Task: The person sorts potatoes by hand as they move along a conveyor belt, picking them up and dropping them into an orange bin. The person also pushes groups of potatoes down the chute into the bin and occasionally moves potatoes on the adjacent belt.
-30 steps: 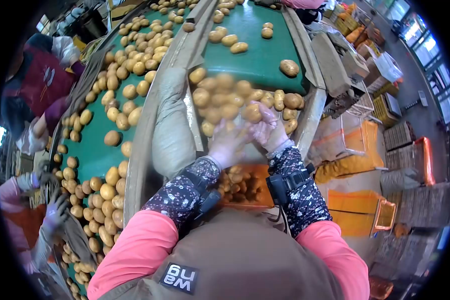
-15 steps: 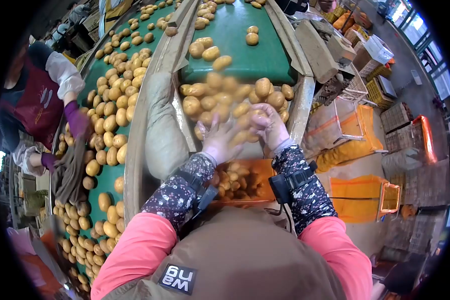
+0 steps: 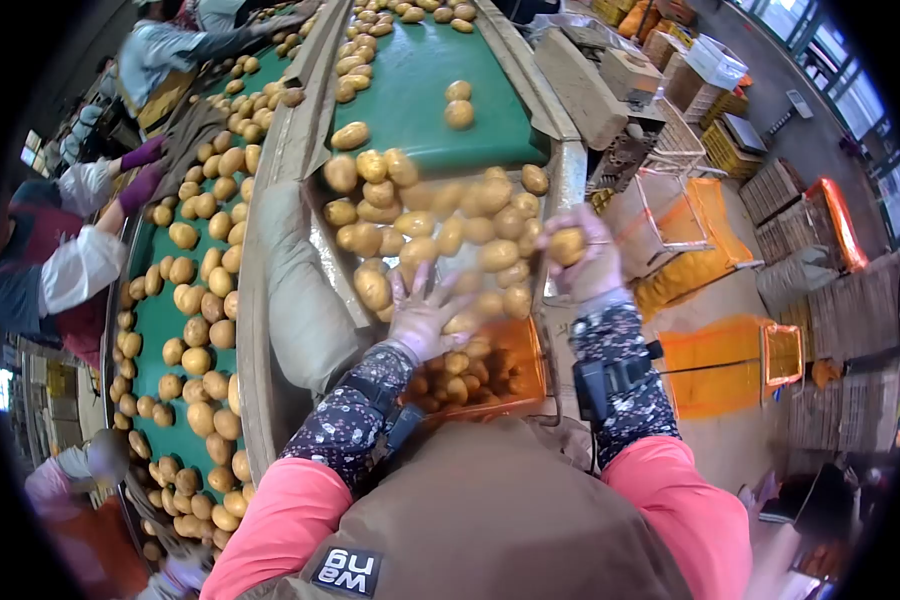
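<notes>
the right hand (image 3: 592, 268) has its fingers closed round one yellow-brown potato (image 3: 568, 245), held up by the side rail of the green conveyor belt (image 3: 420, 90). the left hand (image 3: 422, 315) lies with fingers spread on the heap of loose potatoes (image 3: 440, 235) at the belt's end. the heap looks crowded, so potatoes may roll past the open hand and bruise on dropping into the orange crate (image 3: 532, 345) below.

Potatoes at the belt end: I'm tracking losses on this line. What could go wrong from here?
The right hand holds one potato out by the side rail; a slip could drop it outside the orange crate. The pile crowds the open left hand, so some may tumble past unchecked.
</notes>
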Available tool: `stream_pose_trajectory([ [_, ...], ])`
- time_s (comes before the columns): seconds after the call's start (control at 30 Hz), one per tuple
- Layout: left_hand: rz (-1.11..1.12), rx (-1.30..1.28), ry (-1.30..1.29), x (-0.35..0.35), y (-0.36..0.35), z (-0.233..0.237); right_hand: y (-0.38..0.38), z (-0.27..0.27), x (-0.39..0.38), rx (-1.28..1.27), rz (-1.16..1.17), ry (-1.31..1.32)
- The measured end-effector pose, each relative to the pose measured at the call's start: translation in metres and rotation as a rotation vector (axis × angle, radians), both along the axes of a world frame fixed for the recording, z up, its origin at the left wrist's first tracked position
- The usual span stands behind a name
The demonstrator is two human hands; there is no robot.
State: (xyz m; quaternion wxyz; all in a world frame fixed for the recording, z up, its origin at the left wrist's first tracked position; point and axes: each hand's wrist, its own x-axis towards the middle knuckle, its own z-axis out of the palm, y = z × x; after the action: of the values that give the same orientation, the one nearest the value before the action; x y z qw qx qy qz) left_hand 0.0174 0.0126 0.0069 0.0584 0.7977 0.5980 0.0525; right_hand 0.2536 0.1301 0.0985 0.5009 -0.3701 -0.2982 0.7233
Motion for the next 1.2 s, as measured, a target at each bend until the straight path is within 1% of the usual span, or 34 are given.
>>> stream_pose_trajectory([
  [0.03,-0.026,0.002,-0.001,-0.002,0.004,0.0,0.007,0.004,0.018,-0.021,-0.108,0.132],
  [0.07,-0.053,0.005,-0.001,-0.005,0.007,0.0,0.012,-0.001,0.038,-0.074,-0.17,0.142],
  [0.13,-0.081,-0.014,0.01,-0.011,0.011,0.003,0.028,-0.04,0.072,-0.171,-0.295,0.164],
  [0.17,-0.069,-0.031,0.039,-0.013,0.01,0.003,0.031,-0.079,0.088,-0.244,-0.215,0.328],
  [0.23,-0.086,-0.001,0.018,-0.01,0.017,0.001,0.012,-0.149,0.124,-0.348,-0.122,0.373],
  [0.27,-0.111,0.009,0.023,-0.006,0.025,0.002,0.003,-0.199,0.147,-0.431,-0.087,0.192],
  [0.3,-0.103,0.016,0.038,-0.008,0.025,0.005,-0.006,-0.247,0.163,-0.495,-0.055,0.065],
  [0.33,-0.092,0.008,0.034,-0.01,0.025,0.007,-0.009,-0.301,0.186,-0.387,-0.041,-0.116],
  [0.37,-0.09,-0.001,0.04,-0.011,0.024,0.007,0.001,-0.377,0.217,0.009,-0.018,-0.505],
  [0.4,-0.084,-0.011,0.045,-0.01,0.023,0.007,0.01,-0.433,0.25,0.338,-0.107,-0.836],
  [0.47,-0.073,-0.037,0.06,-0.007,0.023,0.01,0.033,-0.406,0.281,0.229,-0.317,-0.745],
  [0.5,-0.077,-0.009,0.06,-0.008,0.023,0.009,0.04,-0.289,0.265,-0.05,-0.489,-0.471],
  [0.53,-0.075,0.013,0.055,-0.009,0.022,0.004,0.042,-0.135,0.232,-0.285,-0.741,-0.164],
  [0.63,-0.076,0.033,0.051,-0.011,0.025,0.001,0.138,-0.087,0.321,-0.043,-0.711,0.155],
  [0.67,-0.075,0.028,0.048,-0.01,0.025,0.002,0.127,-0.015,0.291,-0.173,-0.865,-0.018],
  [0.7,-0.073,0.023,0.044,-0.009,0.026,0.003,0.128,0.005,0.271,-0.127,-0.851,-0.008],
  [0.77,-0.056,-0.017,0.07,-0.009,0.02,0.006,0.129,0.023,0.231,-0.044,-0.814,0.006],
  [0.83,-0.049,-0.04,0.075,-0.009,0.019,0.006,0.112,0.018,0.164,0.232,-0.393,-0.072],
  [0.87,-0.051,-0.041,0.066,-0.011,0.02,0.005,0.109,0.003,0.132,0.303,-0.261,-0.132],
  [0.9,-0.052,-0.043,0.058,-0.011,0.02,0.004,0.078,0.025,0.075,0.272,-0.157,-0.179],
  [0.93,-0.047,-0.053,0.06,-0.009,0.02,0.006,0.053,0.034,0.039,0.34,-0.042,-0.285],
  [0.97,-0.041,-0.064,0.061,-0.004,0.021,0.008,0.064,-0.008,0.013,0.429,0.165,-0.575],
  [1.03,-0.005,-0.107,0.084,-0.008,0.008,0.016,0.002,0.013,-0.042,0.712,0.386,-0.797],
  [1.1,0.028,-0.15,0.076,-0.011,0.006,0.025,0.0,-0.043,-0.086,1.066,0.388,-1.277],
  [1.13,0.043,-0.159,0.043,-0.011,0.006,0.03,-0.005,-0.041,-0.093,0.857,0.595,-1.291],
  [1.17,0.077,-0.081,-0.042,-0.014,0.007,0.022,-0.016,-0.039,-0.097,0.855,0.615,-1.437],
  [1.2,0.124,0.031,-0.012,-0.019,0.006,0.02,-0.029,-0.037,-0.099,0.856,0.63,-1.584],
])
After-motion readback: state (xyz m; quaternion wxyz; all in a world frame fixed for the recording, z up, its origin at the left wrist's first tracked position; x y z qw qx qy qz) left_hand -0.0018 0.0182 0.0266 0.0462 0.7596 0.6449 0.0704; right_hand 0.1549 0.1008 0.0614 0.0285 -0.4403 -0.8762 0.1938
